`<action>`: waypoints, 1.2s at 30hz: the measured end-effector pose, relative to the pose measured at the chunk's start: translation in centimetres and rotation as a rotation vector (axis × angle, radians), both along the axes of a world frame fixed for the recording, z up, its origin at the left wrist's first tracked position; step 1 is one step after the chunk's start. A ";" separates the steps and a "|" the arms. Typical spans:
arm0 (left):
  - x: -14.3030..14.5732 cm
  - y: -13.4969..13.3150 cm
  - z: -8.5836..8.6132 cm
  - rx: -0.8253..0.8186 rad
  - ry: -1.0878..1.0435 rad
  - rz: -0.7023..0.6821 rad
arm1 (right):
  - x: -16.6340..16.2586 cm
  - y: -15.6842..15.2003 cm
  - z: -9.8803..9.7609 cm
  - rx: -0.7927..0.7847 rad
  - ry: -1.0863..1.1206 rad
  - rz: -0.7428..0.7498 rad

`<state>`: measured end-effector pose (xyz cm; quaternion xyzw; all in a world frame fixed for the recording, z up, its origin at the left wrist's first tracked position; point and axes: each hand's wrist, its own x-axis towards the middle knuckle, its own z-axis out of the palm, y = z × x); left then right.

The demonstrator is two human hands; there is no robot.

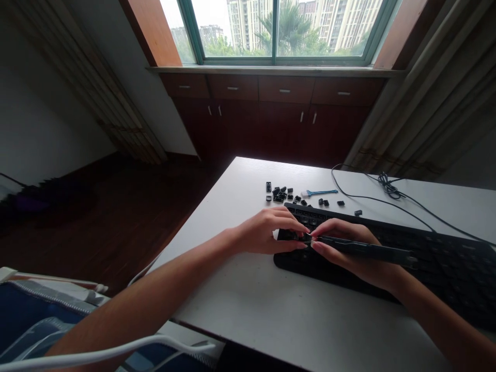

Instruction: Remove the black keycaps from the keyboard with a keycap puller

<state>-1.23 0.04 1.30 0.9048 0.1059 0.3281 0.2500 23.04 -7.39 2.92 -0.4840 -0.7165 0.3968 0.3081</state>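
Observation:
A black keyboard lies at a slant on the white table. My left hand reaches over its left end, thumb and forefinger closing around a spot by the keys; what they pinch is too small and dark to name. Facing it, my right hand grips a long dark bar-shaped tool with thin metal ends that meet the left fingertips. Just beyond the keyboard are several loose black keycaps and a small blue brush with pale bristles.
The white table has its left corner and edge close to my left forearm. A black cable lies coiled at the back right. A white curved tube and a blue fabric item are at lower left. Cabinets stand under the window.

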 end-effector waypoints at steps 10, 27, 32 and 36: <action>-0.8 -0.1 0.7 0.219 0.082 -0.099 | 0.3 0.0 0.5 -0.037 -0.112 0.055; -0.4 -0.7 0.5 0.258 0.111 -0.061 | 0.2 0.2 0.7 -0.038 -0.039 0.172; -0.3 -0.6 0.4 0.271 0.116 -0.056 | 0.2 0.0 0.7 -0.026 -0.020 0.193; -0.3 -0.6 0.4 0.269 0.116 -0.066 | 0.3 0.0 0.7 -0.034 -0.022 0.201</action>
